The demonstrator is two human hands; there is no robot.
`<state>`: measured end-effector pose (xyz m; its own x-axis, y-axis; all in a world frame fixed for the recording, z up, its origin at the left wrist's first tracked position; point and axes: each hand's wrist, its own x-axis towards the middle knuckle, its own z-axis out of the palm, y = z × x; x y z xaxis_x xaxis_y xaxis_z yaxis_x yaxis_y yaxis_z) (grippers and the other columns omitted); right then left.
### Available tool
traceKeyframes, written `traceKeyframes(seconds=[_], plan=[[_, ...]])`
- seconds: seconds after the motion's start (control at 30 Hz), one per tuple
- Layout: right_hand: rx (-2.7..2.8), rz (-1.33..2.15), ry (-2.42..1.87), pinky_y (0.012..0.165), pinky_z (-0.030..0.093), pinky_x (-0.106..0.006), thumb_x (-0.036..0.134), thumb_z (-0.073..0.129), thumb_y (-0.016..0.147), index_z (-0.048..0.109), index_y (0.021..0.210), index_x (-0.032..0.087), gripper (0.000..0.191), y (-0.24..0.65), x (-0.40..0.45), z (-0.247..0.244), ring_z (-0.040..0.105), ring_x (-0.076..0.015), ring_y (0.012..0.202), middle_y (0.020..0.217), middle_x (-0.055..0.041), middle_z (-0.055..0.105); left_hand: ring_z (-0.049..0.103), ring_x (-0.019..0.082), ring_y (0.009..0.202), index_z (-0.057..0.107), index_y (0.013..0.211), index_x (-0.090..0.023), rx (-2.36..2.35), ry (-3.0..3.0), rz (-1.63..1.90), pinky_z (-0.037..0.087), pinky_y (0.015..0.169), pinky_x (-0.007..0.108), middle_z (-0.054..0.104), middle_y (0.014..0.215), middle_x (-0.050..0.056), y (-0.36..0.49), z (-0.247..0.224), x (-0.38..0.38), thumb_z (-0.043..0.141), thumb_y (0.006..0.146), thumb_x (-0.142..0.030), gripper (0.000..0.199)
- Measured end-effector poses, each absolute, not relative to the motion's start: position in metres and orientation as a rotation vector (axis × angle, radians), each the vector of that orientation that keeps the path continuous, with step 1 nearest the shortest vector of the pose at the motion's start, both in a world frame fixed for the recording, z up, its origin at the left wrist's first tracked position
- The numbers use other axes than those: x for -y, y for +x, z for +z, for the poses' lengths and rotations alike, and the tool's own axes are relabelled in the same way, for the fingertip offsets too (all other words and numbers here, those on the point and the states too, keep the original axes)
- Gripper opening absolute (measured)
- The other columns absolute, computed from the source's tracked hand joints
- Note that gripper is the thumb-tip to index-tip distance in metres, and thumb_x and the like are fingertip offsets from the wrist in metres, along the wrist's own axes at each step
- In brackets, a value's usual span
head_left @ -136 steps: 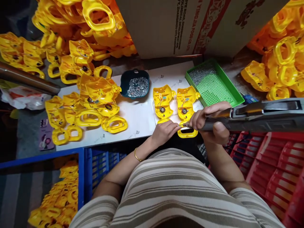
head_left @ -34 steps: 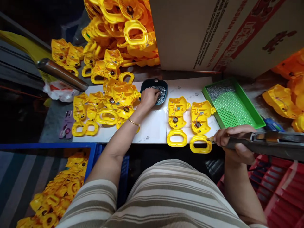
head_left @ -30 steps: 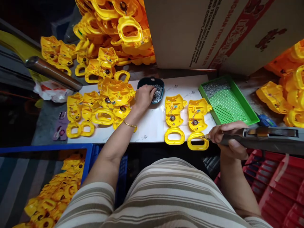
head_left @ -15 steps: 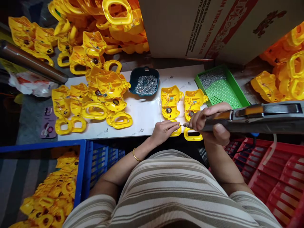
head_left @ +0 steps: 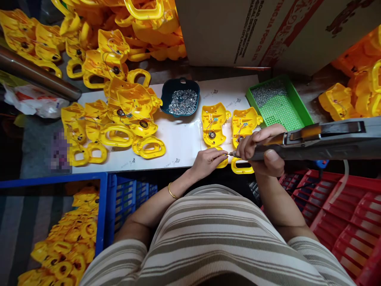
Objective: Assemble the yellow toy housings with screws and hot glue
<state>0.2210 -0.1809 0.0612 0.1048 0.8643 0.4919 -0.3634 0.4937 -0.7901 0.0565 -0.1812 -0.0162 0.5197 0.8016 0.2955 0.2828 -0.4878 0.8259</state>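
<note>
My right hand is wrapped around a long dark power screwdriver, which points left. Its thin bit ends at the fingertips of my left hand, which are pinched together; whatever sits between them is too small to make out. Below the left fingers lies the ring handle of a yellow plastic shell half, open side up, with wires and a round speaker inside. Beside it, a second yellow shell half of the same shape is partly covered by my right hand.
A dark teal tray of small shiny metal pieces and a green basket of small screws stand behind. Yellow shells pile up on the left. A cardboard box rises at the back. Blue and red crates flank me.
The view has shifted slightly. My left fingertips have edged a little to the right at the bit, while both hands keep their grip. The shells stay in place.
</note>
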Motion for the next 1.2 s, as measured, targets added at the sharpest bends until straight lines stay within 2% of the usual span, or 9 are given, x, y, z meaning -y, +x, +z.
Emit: traceKeyframes(seconds=[0.3, 0.43, 0.47, 0.53, 0.6, 0.67, 0.77, 1.0, 1.2], plan=[[1.128, 0.998, -0.515, 0.035, 0.039, -0.026, 0.037, 0.061, 0.083, 0.061, 0.096, 0.026, 0.017, 0.221, 0.181, 0.065, 0.045, -0.0116, 0.036, 0.050, 0.0059, 0.047, 0.068, 0.013, 0.074, 0.074, 0.098, -0.016, -0.856, 2.008, 0.827, 0.053, 0.071, 0.023, 0.073, 0.085, 0.006, 0.062, -0.016, 0.182, 0.054, 0.095, -0.034, 0.027], [1.153, 0.988, -0.593, 0.036, 0.040, -0.028, 0.043, 0.061, 0.082, 0.060, 0.096, 0.028, 0.020, 0.224, 0.180, 0.064, 0.045, -0.0133, 0.035, 0.048, 0.0061, 0.047, 0.060, 0.011, 0.062, 0.068, 0.114, -0.015, -1.008, 2.022, 0.866, 0.050, 0.065, 0.022, 0.068, 0.074, 0.002, 0.054, -0.015, 0.184, 0.059, 0.091, -0.045, 0.039], [1.148, 0.976, -0.618, 0.036, 0.041, -0.029, 0.044, 0.061, 0.082, 0.058, 0.095, 0.028, 0.021, 0.224, 0.178, 0.064, 0.045, -0.0136, 0.035, 0.048, 0.0062, 0.047, 0.060, 0.012, 0.066, 0.066, 0.118, -0.016, -1.106, 2.047, 0.895, 0.050, 0.068, 0.023, 0.067, 0.077, 0.003, 0.051, -0.015, 0.184, 0.060, 0.089, -0.048, 0.044], [1.144, 0.931, -0.633, 0.037, 0.042, -0.028, 0.046, 0.062, 0.081, 0.056, 0.094, 0.028, 0.023, 0.224, 0.170, 0.062, 0.046, -0.0134, 0.035, 0.047, 0.0072, 0.047, 0.062, 0.018, 0.089, 0.060, 0.126, -0.016, -1.325, 2.102, 0.941, 0.049, 0.083, 0.029, 0.066, 0.098, 0.009, 0.044, -0.017, 0.184, 0.062, 0.086, -0.052, 0.054], [1.159, 0.874, -0.610, 0.036, 0.041, -0.026, 0.047, 0.061, 0.082, 0.053, 0.093, 0.028, 0.024, 0.222, 0.159, 0.058, 0.044, -0.0120, 0.034, 0.046, 0.0090, 0.045, 0.053, 0.026, 0.115, 0.049, 0.136, -0.016, -1.500, 2.135, 0.923, 0.043, 0.098, 0.037, 0.056, 0.125, 0.016, 0.040, -0.022, 0.183, 0.063, 0.082, -0.058, 0.070], [1.170, 0.845, -0.593, 0.035, 0.040, -0.024, 0.047, 0.061, 0.082, 0.052, 0.092, 0.028, 0.024, 0.218, 0.147, 0.052, 0.042, -0.0106, 0.033, 0.046, 0.0102, 0.043, 0.043, 0.032, 0.127, 0.036, 0.145, -0.016, -1.592, 2.157, 0.848, 0.035, 0.104, 0.043, 0.045, 0.141, 0.020, 0.040, -0.028, 0.182, 0.061, 0.080, -0.064, 0.085], [1.167, 0.861, -0.622, 0.035, 0.039, -0.025, 0.048, 0.062, 0.080, 0.053, 0.091, 0.029, 0.024, 0.212, 0.132, 0.038, 0.043, -0.0114, 0.034, 0.048, 0.0092, 0.045, 0.040, 0.033, 0.130, 0.029, 0.148, -0.014, -1.635, 2.181, 0.757, 0.030, 0.106, 0.045, 0.042, 0.145, 0.022, 0.045, -0.034, 0.182, 0.057, 0.081, -0.067, 0.090], [1.209, 0.936, -0.583, 0.041, 0.045, -0.028, 0.044, 0.064, 0.080, 0.059, 0.100, 0.033, 0.023, 0.207, 0.120, 0.011, 0.047, -0.0132, 0.040, 0.055, 0.0062, 0.049, 0.042, 0.032, 0.128, 0.028, 0.150, -0.015, -1.603, 2.185, 0.636, 0.026, 0.103, 0.043, 0.047, 0.143, 0.019, 0.049, -0.031, 0.182, 0.057, 0.083, -0.064, 0.088], [1.175, 0.958, -0.638, 0.041, 0.043, -0.027, 0.048, 0.069, 0.078, 0.056, 0.096, 0.032, 0.027, 0.207, 0.117, 0.004, 0.047, -0.0119, 0.039, 0.053, 0.0075, 0.048, 0.041, 0.031, 0.127, 0.025, 0.150, -0.015, -1.578, 2.187, 0.640, 0.025, 0.102, 0.042, 0.050, 0.140, 0.019, 0.047, -0.031, 0.182, 0.055, 0.084, -0.066, 0.089]])
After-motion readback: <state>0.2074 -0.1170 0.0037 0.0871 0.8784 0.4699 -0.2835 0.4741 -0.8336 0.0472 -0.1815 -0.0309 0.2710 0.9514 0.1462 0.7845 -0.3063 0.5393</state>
